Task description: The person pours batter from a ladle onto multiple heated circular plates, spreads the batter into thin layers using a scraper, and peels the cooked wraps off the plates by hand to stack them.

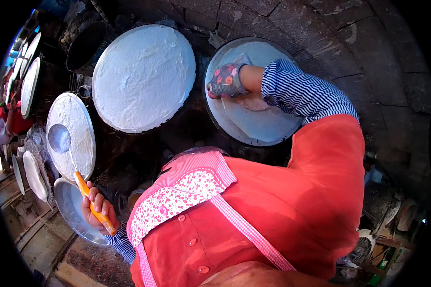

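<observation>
My left hand (98, 209) is closed round the orange handle of a ladle (60, 138). The ladle's round metal bowl rests on or just over the white batter layer of a round griddle (76, 112). My right hand (226, 80), in a grey floral glove, is over a round griddle (256, 135) at the upper right. Its fingers are curled in, and something pale shows behind the glove; what it grips is unclear. A thin whitish sheet (239, 114) lies on this griddle, with a visible edge below the hand. Between the two stands a large griddle (143, 79) covered in white batter.
A metal basin (72, 203) with whitish contents sits beside my left hand. A dark pot (87, 47) stands at the upper left. Several more round white-topped plates (31, 88) line the far left. A fan (363, 247) is at the lower right, and dark slabs (340, 43) lie behind the griddles.
</observation>
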Available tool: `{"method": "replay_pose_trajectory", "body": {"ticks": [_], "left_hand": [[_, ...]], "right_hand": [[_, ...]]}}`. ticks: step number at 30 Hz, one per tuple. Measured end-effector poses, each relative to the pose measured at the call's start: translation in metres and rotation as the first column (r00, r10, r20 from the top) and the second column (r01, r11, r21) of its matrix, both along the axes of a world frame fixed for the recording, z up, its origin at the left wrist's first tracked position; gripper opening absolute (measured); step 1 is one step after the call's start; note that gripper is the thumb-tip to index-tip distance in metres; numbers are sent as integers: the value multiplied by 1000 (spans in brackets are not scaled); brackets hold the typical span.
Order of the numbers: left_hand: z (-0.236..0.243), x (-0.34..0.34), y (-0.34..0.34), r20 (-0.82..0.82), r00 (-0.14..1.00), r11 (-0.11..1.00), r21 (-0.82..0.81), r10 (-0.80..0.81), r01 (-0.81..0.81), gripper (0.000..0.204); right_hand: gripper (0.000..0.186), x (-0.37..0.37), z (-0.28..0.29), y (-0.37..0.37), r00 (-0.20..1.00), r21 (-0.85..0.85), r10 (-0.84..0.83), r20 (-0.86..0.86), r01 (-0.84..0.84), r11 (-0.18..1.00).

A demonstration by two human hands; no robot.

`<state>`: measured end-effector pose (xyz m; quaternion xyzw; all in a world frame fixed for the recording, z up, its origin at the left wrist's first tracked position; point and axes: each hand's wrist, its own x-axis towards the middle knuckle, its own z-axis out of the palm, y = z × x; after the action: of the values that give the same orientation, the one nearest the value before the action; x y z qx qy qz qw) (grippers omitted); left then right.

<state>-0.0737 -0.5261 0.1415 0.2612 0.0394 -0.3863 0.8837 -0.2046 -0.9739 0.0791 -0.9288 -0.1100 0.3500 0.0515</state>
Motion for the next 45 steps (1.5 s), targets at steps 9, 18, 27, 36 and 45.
{"method": "replay_pose_trajectory", "body": {"ticks": [9, 18, 27, 36, 45], "left_hand": [[-6, 7, 13, -15, 998, 998, -24, -59, 59, 38], [-28, 40, 40, 10, 937, 935, -56, -349, 349, 40], [4, 19, 40, -2, 737, 731, -127, -676, 671, 38], [48, -26, 44, 107, 620, 616, -71, -778, 785, 39], [84, -108, 25, 178, 467, 462, -71, -866, 884, 37]], "right_hand": [[25, -23, 65, 20, 901, -155, -431, -46, 419, 895], [27, -217, 142, 2, 631, -212, -641, 436, 765, 608], [37, -601, 212, 269, 273, -274, -30, 962, 961, -27], [26, -724, 112, 533, -154, -561, -586, 796, 175, -809], [28, -796, 53, 594, -748, -247, -247, 616, 115, -962]]}}
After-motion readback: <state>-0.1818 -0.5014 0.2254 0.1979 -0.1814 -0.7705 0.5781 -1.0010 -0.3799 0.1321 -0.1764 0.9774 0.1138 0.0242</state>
